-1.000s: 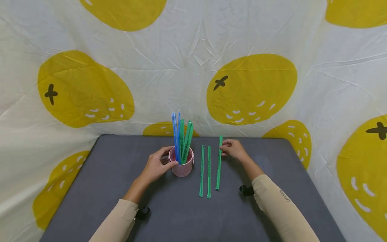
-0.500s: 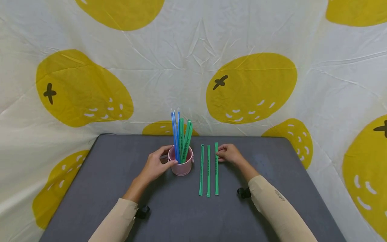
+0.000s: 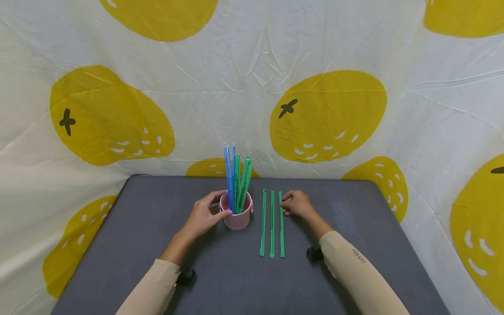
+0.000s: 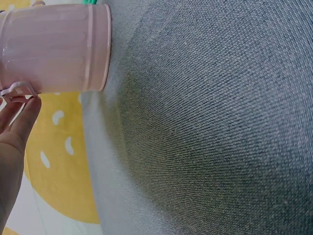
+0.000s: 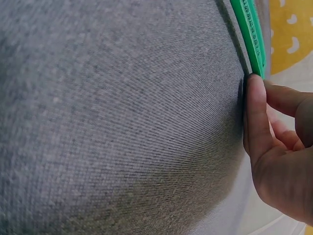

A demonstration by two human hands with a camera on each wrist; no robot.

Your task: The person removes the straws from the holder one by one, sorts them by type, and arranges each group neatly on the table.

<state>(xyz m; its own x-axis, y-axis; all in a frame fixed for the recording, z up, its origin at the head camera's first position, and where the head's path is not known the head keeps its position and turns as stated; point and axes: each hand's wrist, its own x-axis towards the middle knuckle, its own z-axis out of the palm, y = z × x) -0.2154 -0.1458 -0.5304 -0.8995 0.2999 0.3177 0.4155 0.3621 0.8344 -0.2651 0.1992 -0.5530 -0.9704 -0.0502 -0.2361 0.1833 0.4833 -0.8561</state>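
Note:
A small pink bucket stands upright on the table, with blue straws in clear wrappers and green-wrapped straws leaning inside it. My left hand holds the bucket from its left, thumb at the near rim; in the left wrist view, fingertips touch by its handle joint. To the bucket's right, two green-wrapped straws lie side by side. A third green-wrapped straw lies parallel, right of them. My right hand pinches it near its far end, also visible in the right wrist view.
The dark grey table ends at a back edge against a hanging white cloth printed with yellow fruit shapes. Dark straps with small devices sit at both wrists.
My right hand has moved left and nearer with its green straw, which now lies straight beside the other two with its ends roughly level with theirs. The left hand and bucket have stayed put.

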